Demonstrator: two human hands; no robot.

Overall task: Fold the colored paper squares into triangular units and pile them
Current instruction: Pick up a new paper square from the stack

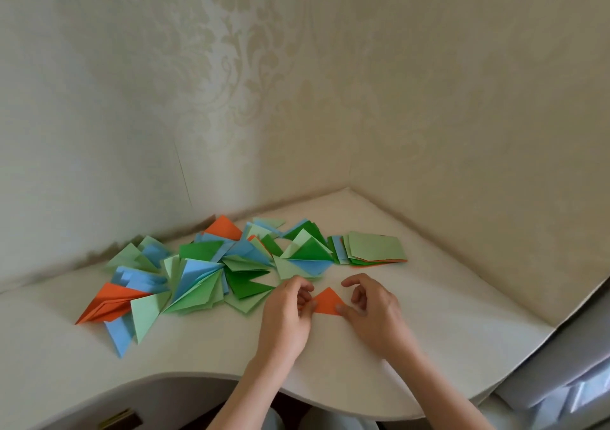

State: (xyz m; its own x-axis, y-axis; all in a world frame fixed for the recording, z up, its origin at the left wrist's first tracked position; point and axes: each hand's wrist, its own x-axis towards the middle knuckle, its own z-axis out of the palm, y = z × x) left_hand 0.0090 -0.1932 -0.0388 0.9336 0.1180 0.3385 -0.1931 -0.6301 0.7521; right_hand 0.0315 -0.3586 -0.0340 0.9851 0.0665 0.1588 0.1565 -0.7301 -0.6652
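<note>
A pale worktop [429, 314] with a curved front edge fills a corner between walls [462, 99] papered in a faint cream damask. Both hands work one orange triangle [326, 301] lying flat: the left hand [287, 314] pinches its left corner, the right hand [376, 310] presses its right corner with the thumb, fingers curled. Beyond and left of the grip sprawls a pile [198, 274] of folded units, perhaps several dozen, too overlapped to count. Beyond the right hand sits one stack [373, 248] of unfolded squares.
</note>
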